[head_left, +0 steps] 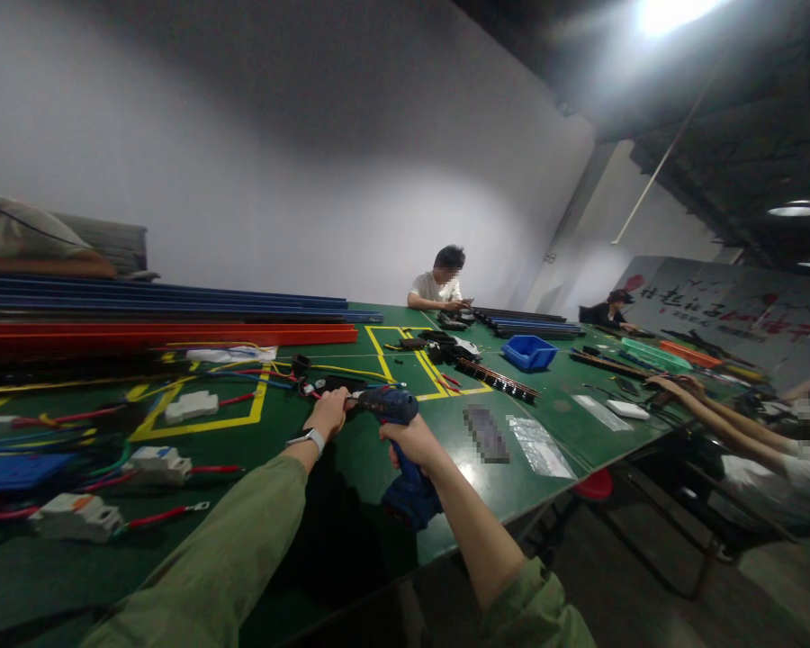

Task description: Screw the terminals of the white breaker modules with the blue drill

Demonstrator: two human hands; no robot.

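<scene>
My right hand (410, 443) is wrapped around the grip of a blue cordless drill (390, 405). The drill lies nearly level over the green table, its chuck pointing left. Just ahead of the chuck, my left hand (329, 414) has its fingers closed and wears a watch on the wrist. What those fingers hold at the drill's tip is hidden. Beside them lie a black part (337, 382) and red, blue and yellow wires (256, 373).
White circuit breakers (77, 519) with red cables lie at left, before red rails (175, 337) and blue rails (141, 301). A blue bin (527, 353), a phone (486, 434) and a plastic bag (541, 447) are at right. Several other people sit around the table (351, 504).
</scene>
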